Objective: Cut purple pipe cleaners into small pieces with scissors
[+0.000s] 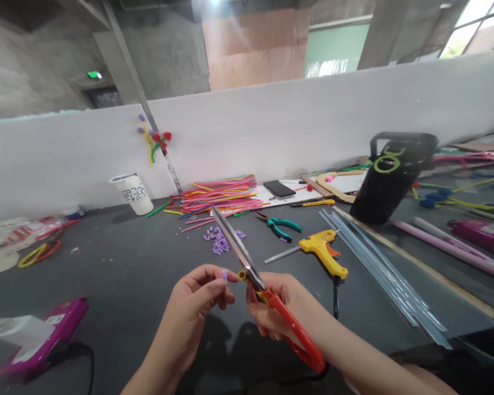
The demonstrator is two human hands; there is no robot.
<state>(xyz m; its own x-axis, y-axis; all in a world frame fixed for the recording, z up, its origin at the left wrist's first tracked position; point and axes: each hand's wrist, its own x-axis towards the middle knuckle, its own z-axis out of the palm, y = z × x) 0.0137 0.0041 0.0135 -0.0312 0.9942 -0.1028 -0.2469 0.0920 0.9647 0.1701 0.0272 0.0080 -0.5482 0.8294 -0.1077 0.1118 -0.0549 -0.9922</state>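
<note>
My left hand [197,304] pinches a short purple pipe-cleaner piece [224,274] between thumb and fingertips. My right hand [286,310] grips red-handled scissors [271,299], whose long blades [233,238] point up and away, closed or nearly so. The purple piece sits just left of the blades' pivot. A small pile of cut purple bits [220,241] lies on the dark table [127,263] beyond my hands.
Yellow glue gun [323,249], green-handled pliers [282,226], a heap of coloured pipe cleaners [222,198], a paper cup [132,193], a black phone [279,188], a black speaker-like case [389,178], clear glue sticks [379,263], a pink glue gun [45,334].
</note>
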